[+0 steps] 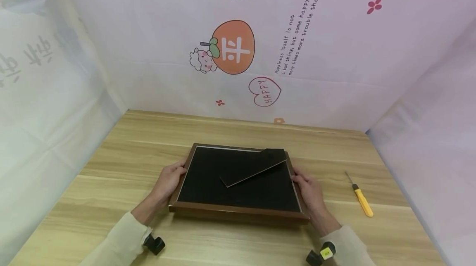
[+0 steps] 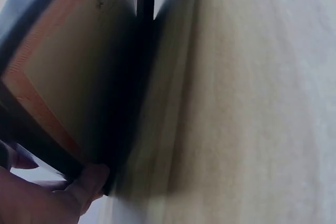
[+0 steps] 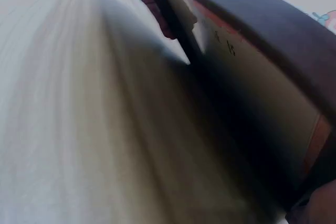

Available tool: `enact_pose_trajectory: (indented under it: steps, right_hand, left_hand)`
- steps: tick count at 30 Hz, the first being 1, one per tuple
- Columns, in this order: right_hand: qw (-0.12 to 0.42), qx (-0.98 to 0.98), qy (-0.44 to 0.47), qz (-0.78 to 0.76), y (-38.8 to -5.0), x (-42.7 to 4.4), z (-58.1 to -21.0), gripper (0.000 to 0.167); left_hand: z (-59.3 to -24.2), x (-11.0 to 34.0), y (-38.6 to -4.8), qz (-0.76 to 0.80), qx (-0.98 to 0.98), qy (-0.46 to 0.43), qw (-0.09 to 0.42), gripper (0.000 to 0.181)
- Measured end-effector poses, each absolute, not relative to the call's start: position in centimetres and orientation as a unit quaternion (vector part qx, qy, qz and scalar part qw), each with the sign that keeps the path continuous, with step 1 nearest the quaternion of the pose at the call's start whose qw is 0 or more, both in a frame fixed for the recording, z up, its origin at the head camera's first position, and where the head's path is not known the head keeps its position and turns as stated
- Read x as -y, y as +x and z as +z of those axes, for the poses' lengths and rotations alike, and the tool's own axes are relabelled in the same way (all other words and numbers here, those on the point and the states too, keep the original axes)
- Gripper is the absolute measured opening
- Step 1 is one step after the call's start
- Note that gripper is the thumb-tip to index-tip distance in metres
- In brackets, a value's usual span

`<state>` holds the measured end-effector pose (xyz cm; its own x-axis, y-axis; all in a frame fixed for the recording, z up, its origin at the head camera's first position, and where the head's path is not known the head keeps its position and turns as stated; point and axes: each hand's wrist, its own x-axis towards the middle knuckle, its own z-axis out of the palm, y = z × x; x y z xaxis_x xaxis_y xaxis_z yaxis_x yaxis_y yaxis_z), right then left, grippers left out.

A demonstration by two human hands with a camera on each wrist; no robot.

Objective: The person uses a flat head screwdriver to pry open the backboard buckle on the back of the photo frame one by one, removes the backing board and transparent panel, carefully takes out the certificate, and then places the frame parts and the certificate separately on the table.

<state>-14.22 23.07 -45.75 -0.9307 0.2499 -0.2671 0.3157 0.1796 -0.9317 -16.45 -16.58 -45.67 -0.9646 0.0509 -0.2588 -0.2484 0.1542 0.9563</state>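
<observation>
A brown picture frame (image 1: 238,208) is held face down in the middle of the table, its front edge raised off the wood. On its black back panel (image 1: 208,165) a black easel leg (image 1: 256,167) lies slantwise. My left hand (image 1: 167,182) grips the left side of the frame, while my right hand (image 1: 311,191) holds the right side. From below, both wrist views show a cream sheet with an orange border (image 2: 68,72) inside the frame; writing on it is too blurred to read. Some fingers are hidden beneath the frame.
To the right of the frame lies a screwdriver (image 1: 362,201) with a yellow handle, its tip pointing away. The wood-grain table (image 1: 148,134) meets white printed cloth (image 1: 156,76) at the back and both sides.
</observation>
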Motion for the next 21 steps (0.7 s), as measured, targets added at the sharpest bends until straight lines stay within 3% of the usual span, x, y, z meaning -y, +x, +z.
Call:
enact_pose_trajectory:
  steps: [21]
  right_hand:
    - [-0.006, -0.757, 0.195, -0.623, -13.9, -22.3, -47.6, 0.045]
  left_hand:
    - [-46.9, 17.2, -16.5, 0.55, -0.828, -0.044, 0.097, 0.049]
